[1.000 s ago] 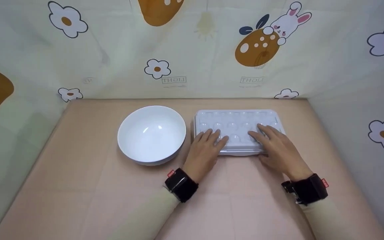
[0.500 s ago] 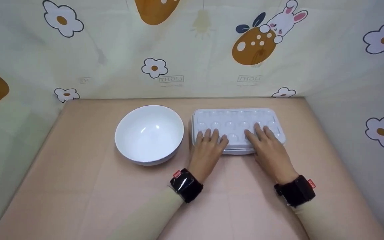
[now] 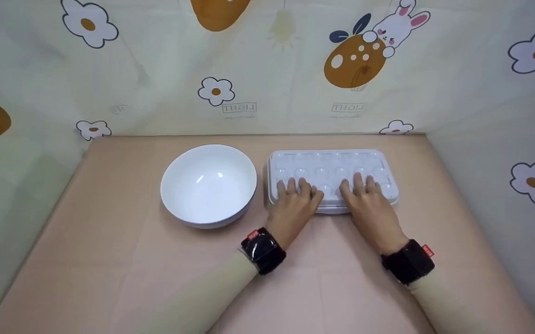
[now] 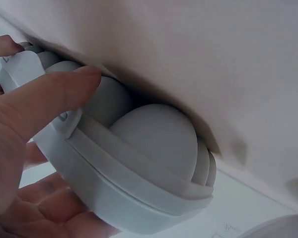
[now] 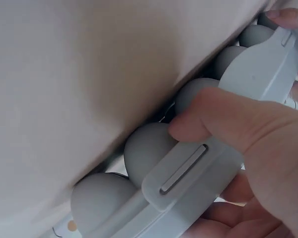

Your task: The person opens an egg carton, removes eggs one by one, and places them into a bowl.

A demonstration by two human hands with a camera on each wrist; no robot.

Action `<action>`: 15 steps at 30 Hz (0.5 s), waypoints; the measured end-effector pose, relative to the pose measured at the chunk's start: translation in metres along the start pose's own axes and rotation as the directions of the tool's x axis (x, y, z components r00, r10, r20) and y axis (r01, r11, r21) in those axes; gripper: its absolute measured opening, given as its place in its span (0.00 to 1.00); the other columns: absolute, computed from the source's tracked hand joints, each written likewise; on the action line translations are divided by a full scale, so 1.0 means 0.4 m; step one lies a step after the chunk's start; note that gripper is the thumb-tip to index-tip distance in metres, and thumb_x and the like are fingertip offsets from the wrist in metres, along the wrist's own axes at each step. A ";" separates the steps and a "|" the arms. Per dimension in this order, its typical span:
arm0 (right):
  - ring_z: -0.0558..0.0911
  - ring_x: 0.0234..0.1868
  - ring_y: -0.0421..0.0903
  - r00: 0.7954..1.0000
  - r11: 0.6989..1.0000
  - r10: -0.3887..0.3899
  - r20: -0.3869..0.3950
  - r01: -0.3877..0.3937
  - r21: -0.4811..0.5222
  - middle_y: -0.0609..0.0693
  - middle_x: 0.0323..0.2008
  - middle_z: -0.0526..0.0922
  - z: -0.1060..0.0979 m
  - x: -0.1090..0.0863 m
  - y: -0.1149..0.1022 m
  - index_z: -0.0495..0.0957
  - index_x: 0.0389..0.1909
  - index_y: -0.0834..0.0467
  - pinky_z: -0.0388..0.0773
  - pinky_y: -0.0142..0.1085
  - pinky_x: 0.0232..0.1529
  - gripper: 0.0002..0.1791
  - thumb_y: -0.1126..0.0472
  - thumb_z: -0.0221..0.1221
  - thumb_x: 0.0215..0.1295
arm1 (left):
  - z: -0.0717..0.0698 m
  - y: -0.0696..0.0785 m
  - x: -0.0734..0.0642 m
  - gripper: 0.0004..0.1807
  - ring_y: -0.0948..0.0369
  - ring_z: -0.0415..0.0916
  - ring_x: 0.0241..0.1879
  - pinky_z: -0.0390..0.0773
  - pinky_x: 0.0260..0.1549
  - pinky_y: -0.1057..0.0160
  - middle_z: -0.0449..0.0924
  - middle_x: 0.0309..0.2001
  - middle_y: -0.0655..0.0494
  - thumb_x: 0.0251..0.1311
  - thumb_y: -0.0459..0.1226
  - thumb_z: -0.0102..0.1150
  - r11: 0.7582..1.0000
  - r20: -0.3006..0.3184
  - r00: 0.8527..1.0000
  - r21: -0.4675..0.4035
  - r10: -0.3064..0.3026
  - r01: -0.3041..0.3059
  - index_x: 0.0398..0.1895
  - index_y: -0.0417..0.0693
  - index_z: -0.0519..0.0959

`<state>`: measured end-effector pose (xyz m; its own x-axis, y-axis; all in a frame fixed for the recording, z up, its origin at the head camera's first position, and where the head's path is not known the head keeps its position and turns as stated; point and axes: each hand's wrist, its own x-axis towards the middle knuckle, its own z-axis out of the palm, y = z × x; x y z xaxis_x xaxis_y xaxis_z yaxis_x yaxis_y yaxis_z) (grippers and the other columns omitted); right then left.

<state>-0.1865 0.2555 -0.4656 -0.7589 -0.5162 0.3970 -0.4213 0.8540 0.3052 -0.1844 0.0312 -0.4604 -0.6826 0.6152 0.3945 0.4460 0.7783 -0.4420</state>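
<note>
A pale grey plastic egg box [image 3: 313, 157] with a bumpy lid lies lidded on the table, right of centre. My left hand [image 3: 293, 211] holds its front edge left of the middle, fingers over the lid. In the left wrist view the thumb [image 4: 54, 94] reaches down the front, beside rounded cups [image 4: 156, 139]. To the right, my right hand [image 3: 374, 215] grips the same edge, fingers spread on the lid. Its thumb [image 5: 213, 111] lies by a slotted latch tab [image 5: 184, 168] in the right wrist view. What the box holds is hidden.
A large white bowl [image 3: 209, 185] stands on the table just left of the box, with a narrow gap between them. The pinkish tablecloth [image 3: 109, 222] meets a patterned cloth wall [image 3: 165, 60] behind and at both sides.
My right hand has slid left along the front edge, its thumb now out of sight in the head view. The left hand has shifted slightly right. Box and bowl stay in place.
</note>
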 end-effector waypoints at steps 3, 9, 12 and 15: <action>0.84 0.52 0.75 1.000 0.999 -0.017 0.009 0.018 -0.038 0.78 0.57 0.79 0.001 0.002 -0.001 0.73 0.59 0.69 0.87 0.59 0.49 0.20 0.76 0.59 0.68 | 0.002 0.002 0.002 0.11 0.47 0.86 0.54 0.87 0.52 0.44 0.85 0.57 0.45 0.76 0.35 0.58 1.000 -0.001 1.000 0.002 0.007 -0.007 0.58 0.50 0.79; 0.84 0.51 0.77 0.999 0.998 -0.027 0.018 0.028 -0.051 0.79 0.56 0.80 0.008 0.003 -0.005 0.72 0.58 0.70 0.86 0.61 0.49 0.17 0.77 0.56 0.70 | 0.006 0.009 0.004 0.11 0.47 0.87 0.54 0.86 0.53 0.45 0.86 0.57 0.44 0.78 0.35 0.55 1.000 0.005 1.000 0.010 0.012 -0.012 0.58 0.49 0.80; 0.84 0.51 0.78 0.999 0.998 -0.035 0.009 0.035 -0.053 0.80 0.56 0.80 0.014 0.006 -0.008 0.71 0.57 0.70 0.85 0.62 0.49 0.16 0.77 0.54 0.71 | 0.007 0.014 0.006 0.11 0.46 0.88 0.53 0.87 0.53 0.46 0.87 0.57 0.42 0.79 0.34 0.53 1.000 0.006 1.000 0.021 0.014 -0.014 0.58 0.47 0.81; 0.84 0.50 0.77 0.999 0.996 -0.049 -0.007 0.048 -0.074 0.81 0.55 0.80 0.020 0.007 -0.011 0.71 0.56 0.70 0.86 0.62 0.49 0.14 0.77 0.51 0.71 | 0.009 0.020 0.007 0.12 0.46 0.88 0.52 0.87 0.53 0.46 0.87 0.56 0.41 0.79 0.33 0.52 1.000 -0.002 1.000 0.027 0.008 -0.008 0.57 0.45 0.82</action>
<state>-0.1909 0.2508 -0.4728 -0.7336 -0.5580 0.3879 -0.4198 0.8209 0.3871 -0.1847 0.0385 -0.4656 -0.6780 0.6214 0.3927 0.4354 0.7699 -0.4666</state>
